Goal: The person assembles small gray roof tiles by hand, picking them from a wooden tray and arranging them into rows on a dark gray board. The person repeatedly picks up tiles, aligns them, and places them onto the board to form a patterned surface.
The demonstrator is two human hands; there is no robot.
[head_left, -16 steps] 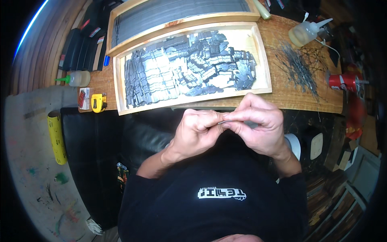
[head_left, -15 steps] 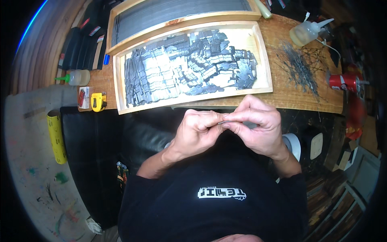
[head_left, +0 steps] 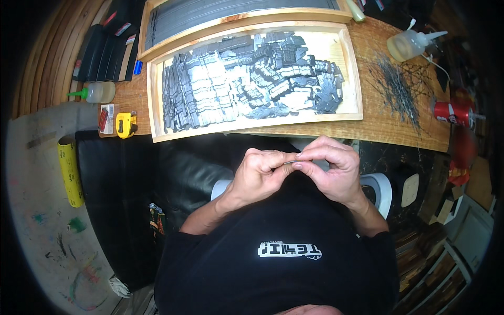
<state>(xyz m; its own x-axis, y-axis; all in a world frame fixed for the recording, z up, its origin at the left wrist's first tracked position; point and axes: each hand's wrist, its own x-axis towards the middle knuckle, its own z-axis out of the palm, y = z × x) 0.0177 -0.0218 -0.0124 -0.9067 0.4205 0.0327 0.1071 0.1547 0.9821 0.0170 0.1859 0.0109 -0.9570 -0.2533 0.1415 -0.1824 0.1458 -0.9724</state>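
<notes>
Between my two hands, a small thin dark strip (head_left: 298, 161) shows only as a narrow edge; the fingers cover most of it. My left hand (head_left: 265, 168) pinches one end with thumb and forefinger. Its other end sits between the thumb and fingers of my right hand (head_left: 332, 165). The fingertips of both hands nearly meet in front of my chest, close to the table's front edge. Just beyond them, a shallow wooden tray (head_left: 353, 84) holds many dark grey, shiny flat pieces (head_left: 281, 79), partly in rows and partly heaped.
Behind the tray stands a second wooden frame (head_left: 247, 21) with a dark grey surface. On the right are thin dark twigs or wires (head_left: 396, 86), a squeeze bottle (head_left: 407, 44) and a red can (head_left: 452, 112). At left lie a yellow tape measure (head_left: 125, 125) and a green-tipped bottle (head_left: 100, 92).
The view has shifted slightly, so the table and trays sit a little higher. My hands stay together on the strip, with the right fingers slightly lower and rearranged.
</notes>
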